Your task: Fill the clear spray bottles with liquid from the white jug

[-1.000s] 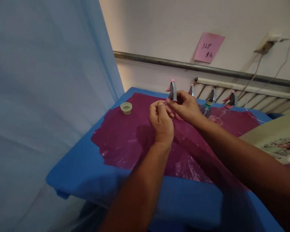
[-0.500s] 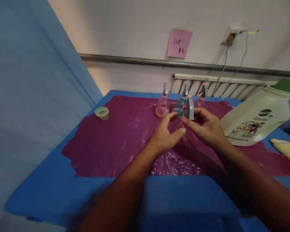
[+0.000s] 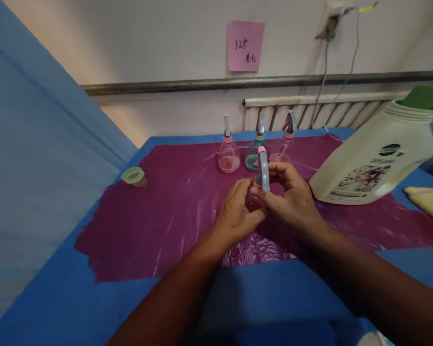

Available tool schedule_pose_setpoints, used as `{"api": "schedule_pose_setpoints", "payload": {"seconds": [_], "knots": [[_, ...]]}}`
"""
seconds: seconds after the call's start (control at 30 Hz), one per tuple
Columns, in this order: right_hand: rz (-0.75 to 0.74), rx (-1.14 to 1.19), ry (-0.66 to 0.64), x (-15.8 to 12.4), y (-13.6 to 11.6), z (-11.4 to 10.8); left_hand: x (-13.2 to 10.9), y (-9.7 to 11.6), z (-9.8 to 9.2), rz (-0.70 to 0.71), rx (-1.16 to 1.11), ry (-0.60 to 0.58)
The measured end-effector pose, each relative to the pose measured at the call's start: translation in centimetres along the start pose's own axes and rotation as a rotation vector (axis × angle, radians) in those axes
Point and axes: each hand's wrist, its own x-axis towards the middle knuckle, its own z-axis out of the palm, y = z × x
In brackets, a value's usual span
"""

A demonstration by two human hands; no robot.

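Note:
A small clear spray bottle (image 3: pixel 254 202) with a grey trigger head (image 3: pixel 263 169) and pink collar stands between my two hands over the magenta plastic sheet (image 3: pixel 173 211). My left hand (image 3: pixel 238 216) wraps around the bottle's body from the left. My right hand (image 3: pixel 290 199) grips the trigger head and neck from the right, fingers curled. Three more small spray bottles stand in a row behind: a pink one (image 3: pixel 228 154), a teal one (image 3: pixel 255 153) and another pink one (image 3: pixel 283 144).
A large cream detergent jug (image 3: pixel 375 158) with a green cap lies tilted at the right. A green cup-shaped cap (image 3: pixel 134 176) sits at the left on the sheet. A yellow cloth (image 3: pixel 429 202) shows at the far right. Blue cloth (image 3: pixel 94 298) covers the table; a radiator and rail run behind.
The view has swung right and down, bringing the jug into sight. My hands have come nearer to me with the bottle, and my left hand has closed around its body.

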Motion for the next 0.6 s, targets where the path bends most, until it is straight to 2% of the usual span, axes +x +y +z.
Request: {"api": "schedule_pose_setpoints", "payload": {"seconds": [0.37,0.6], "knots": [[-0.012,-0.053,-0.046,-0.9,0.1,-0.1,-0.1,1.5,0.0,-0.121,0.016,-0.009],[-0.056,-0.051,0.046,-0.4,0.5,0.1,-0.1,1.4,-0.1,-0.099,0.013,-0.002]]}}
